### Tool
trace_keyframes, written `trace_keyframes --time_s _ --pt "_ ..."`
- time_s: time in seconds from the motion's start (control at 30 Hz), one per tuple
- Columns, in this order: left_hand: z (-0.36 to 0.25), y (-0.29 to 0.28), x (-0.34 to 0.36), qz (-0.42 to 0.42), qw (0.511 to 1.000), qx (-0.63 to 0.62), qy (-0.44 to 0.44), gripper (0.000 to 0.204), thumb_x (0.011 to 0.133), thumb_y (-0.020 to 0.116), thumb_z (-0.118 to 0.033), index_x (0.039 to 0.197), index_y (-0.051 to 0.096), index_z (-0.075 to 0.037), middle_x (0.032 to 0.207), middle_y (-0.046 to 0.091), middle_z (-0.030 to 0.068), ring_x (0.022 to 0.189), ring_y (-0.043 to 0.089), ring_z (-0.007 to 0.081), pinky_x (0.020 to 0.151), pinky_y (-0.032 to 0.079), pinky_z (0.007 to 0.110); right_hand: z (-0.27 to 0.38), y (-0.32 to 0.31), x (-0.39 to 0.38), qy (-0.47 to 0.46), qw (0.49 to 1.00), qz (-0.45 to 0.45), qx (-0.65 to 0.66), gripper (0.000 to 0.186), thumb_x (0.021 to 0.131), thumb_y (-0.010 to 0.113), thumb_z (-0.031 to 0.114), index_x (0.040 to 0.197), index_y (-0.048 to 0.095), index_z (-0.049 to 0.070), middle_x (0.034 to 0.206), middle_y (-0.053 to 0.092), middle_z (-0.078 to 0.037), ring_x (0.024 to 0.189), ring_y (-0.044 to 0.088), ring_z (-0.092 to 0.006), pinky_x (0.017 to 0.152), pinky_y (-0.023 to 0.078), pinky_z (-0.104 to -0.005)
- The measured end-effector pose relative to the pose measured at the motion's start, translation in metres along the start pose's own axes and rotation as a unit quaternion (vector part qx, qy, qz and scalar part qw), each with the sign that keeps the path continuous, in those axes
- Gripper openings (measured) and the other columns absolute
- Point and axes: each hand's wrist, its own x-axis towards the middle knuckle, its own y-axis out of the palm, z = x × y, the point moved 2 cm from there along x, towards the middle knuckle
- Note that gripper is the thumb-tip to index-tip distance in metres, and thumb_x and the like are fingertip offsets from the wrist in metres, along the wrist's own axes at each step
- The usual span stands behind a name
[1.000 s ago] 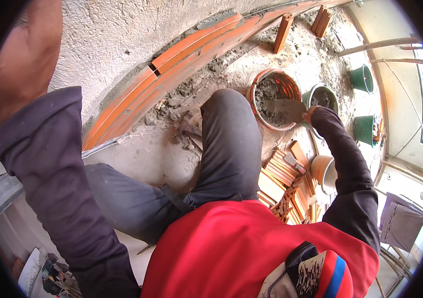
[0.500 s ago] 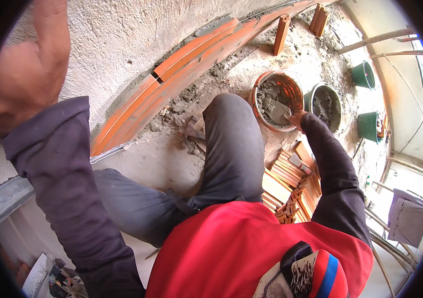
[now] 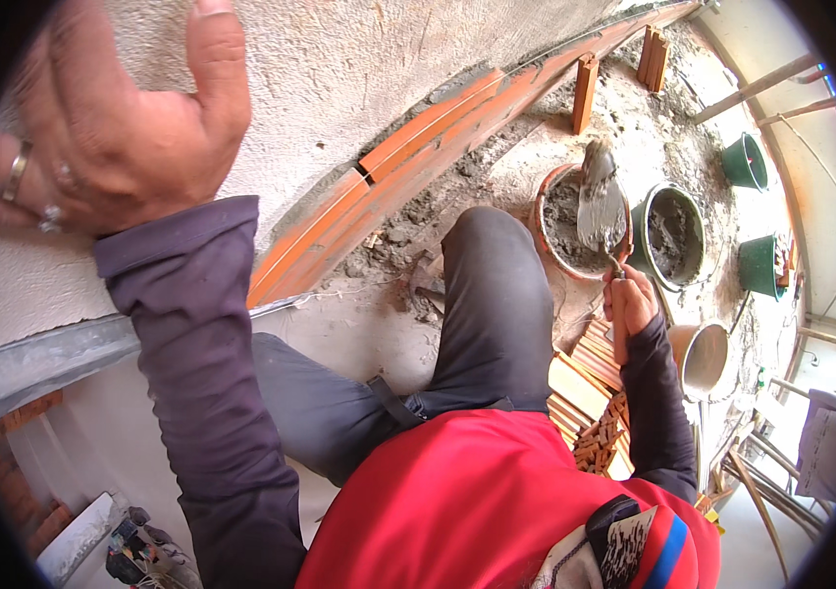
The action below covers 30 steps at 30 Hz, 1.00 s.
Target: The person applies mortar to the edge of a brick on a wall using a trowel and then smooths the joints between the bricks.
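My right hand (image 3: 634, 299) grips the handle of a trowel (image 3: 602, 221), whose blade is up over the rim of an orange bucket (image 3: 540, 221). A lump of grey mortar (image 3: 599, 162) sits near the blade's tip, and more mortar lies inside the bucket. At the upper left, my left hand (image 3: 133, 137) is open with fingers spread, in front of the rough plastered wall (image 3: 339, 69); whether it touches the wall I cannot tell. Low along that wall runs a row of orange bricks (image 3: 428, 123) with a dark gap between two of them.
A second bucket (image 3: 642, 231) of mortar stands beside the orange one, with green buckets (image 3: 744, 162) farther right. A pale empty bucket (image 3: 707, 358) is near my right forearm. Stacked bricks (image 3: 575, 388) lie by my knee. Upright bricks (image 3: 585, 93) stand farther off.
My right hand has lifted the trowel out of the mortar in the orange bucket, with mortar on its blade. The view has shifted, and more of my left hand shows.
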Motion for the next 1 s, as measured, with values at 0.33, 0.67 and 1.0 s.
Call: trace_keyframes --time_s 0.33,0.67,1.0 --pt "0.002 -0.007 0.001 -0.003 1.0 0.016 0.0 0.064 0.085 0.051 -0.042 0.137 0.048 -0.006 0.147 0.043 0.0094 0.141 0.021 0.0428 0.112 0.007 0.059 0.069 0.187 -0.095 -0.121 0.934 0.059 0.332 0.03 0.09 0.049 0.015 0.118 0.045 0.004 0.085 0.054 -0.009 0.058 0.053 -0.0187 0.051 0.048 -0.0318" --pt "-0.001 -0.007 0.005 -0.042 0.999 -0.008 0.005 0.064 0.083 0.05 -0.042 0.135 0.05 -0.005 0.146 0.044 0.0075 0.142 0.019 0.042 0.114 0.003 0.058 0.039 0.331 -0.082 0.021 0.916 0.144 0.375 0.018 0.088 0.051 0.008 0.103 0.042 0.009 0.075 0.051 -0.007 0.055 0.053 -0.0178 0.049 0.046 -0.0323" --pt "-0.007 -0.02 0.005 0.031 0.993 -0.094 -0.063 0.061 0.084 0.048 -0.042 0.132 0.054 -0.005 0.146 0.045 0.0067 0.143 0.018 0.041 0.114 -0.001 0.058 0.041 0.282 -0.068 0.028 0.919 0.152 0.362 0.014 0.094 0.05 0.024 0.095 0.047 0.01 0.069 0.05 -0.005 0.051 0.051 -0.0167 0.046 0.044 -0.0333"
